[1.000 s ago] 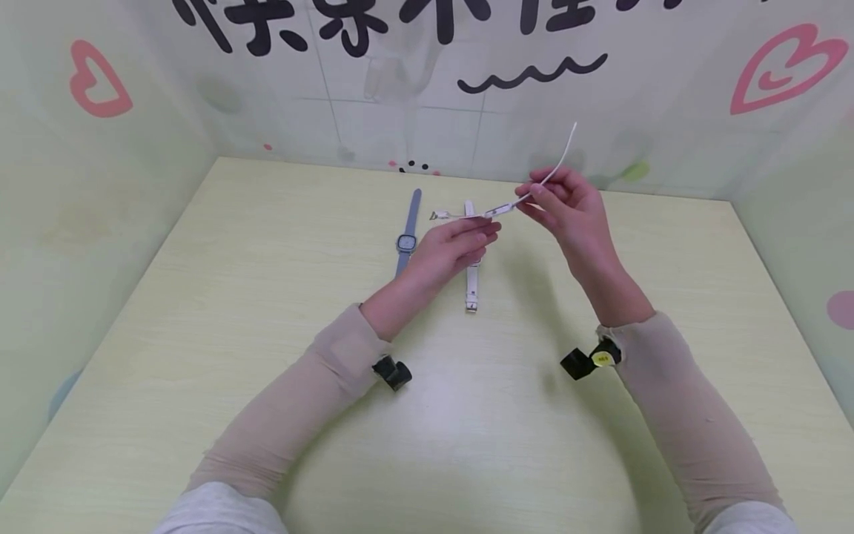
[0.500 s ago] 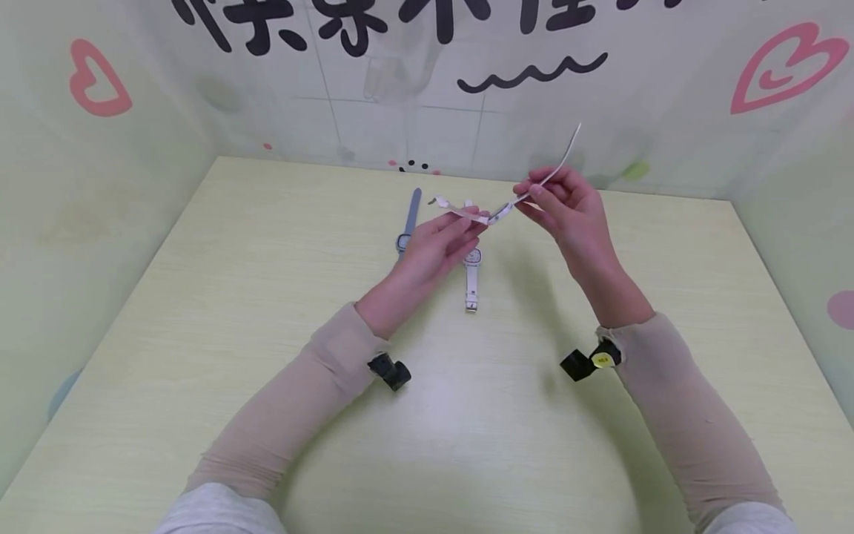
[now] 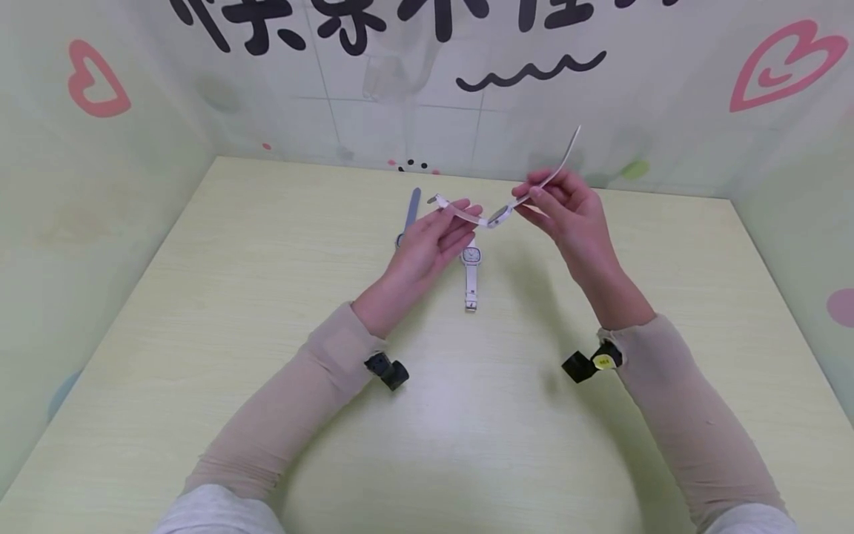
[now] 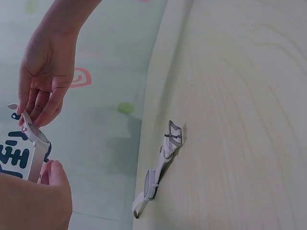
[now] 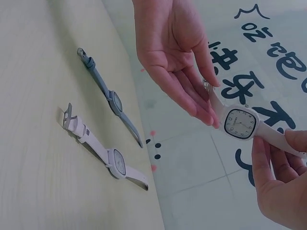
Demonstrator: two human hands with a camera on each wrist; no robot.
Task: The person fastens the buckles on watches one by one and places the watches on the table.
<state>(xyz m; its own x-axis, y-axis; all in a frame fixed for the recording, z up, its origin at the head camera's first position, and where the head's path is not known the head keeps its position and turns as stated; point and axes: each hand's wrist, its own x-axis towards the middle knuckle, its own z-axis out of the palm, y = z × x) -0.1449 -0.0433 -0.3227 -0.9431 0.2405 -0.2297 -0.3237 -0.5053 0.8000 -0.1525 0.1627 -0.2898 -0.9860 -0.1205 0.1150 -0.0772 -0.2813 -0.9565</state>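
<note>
Both hands hold one white wristwatch (image 5: 240, 123) stretched out above the back of the table, its square dial tilted. My left hand (image 3: 427, 241) has the buckle strap between thumb and fairly straight fingers. My right hand (image 3: 567, 208) pinches the other strap close to the case, and the strap's free end rises past the fingers. A second white wristwatch (image 5: 118, 163) lies on the table below the hands, dial up. Left of it lies a blue-grey wristwatch (image 5: 115, 103); the left hand covers much of it in the head view.
The pale wooden table (image 3: 427, 445) ends at a back wall (image 3: 267, 119) printed with dark lettering and hearts. Side walls flank it. A small black wrist camera (image 3: 387, 371) sits on the left sleeve, another wrist camera (image 3: 590, 363) on the right.
My left hand has drawn slightly left and down, and its fingers have spread. The held watch's buckle end has tilted up. More of the white watch on the table shows. The right hand is nearly still.
</note>
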